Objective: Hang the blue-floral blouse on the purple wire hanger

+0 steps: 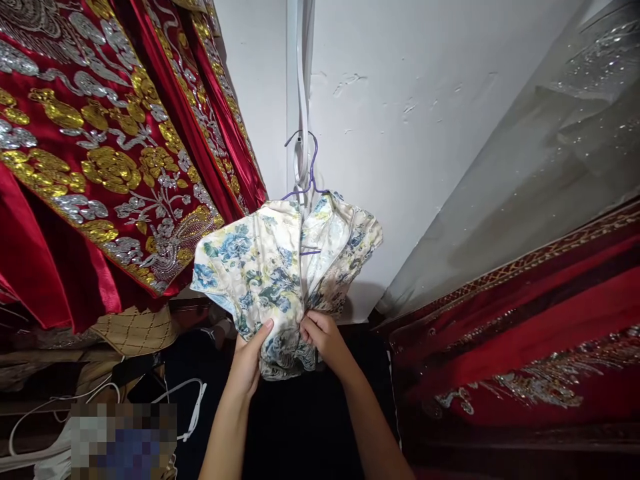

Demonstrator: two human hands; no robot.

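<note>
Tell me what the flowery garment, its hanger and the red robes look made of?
The floral garment, gripped by the left hand and right hand, looks like thin satin or silk: soft sheen, fine crumples. The purple hanger seems coated wire, thin and bent. The red robe looks like glossy satin with gold and silver sequin embroidery.

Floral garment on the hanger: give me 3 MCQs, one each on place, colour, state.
1. Where does the floral garment hang?
A. against the white wall
B. flat on a table
C. over a chair

2. What colour is the hanger?
A. green
B. purple
C. black

3. What are the hands doing?
A. both hang free
B. only one touches the cloth
C. both grip the bunched lower part

Answers:
1. A: it hangs from a white strap on the wall.
2. B: its wire hook is purple.
3. C: the left hand and the right hand both clutch the gathered fabric.
</note>
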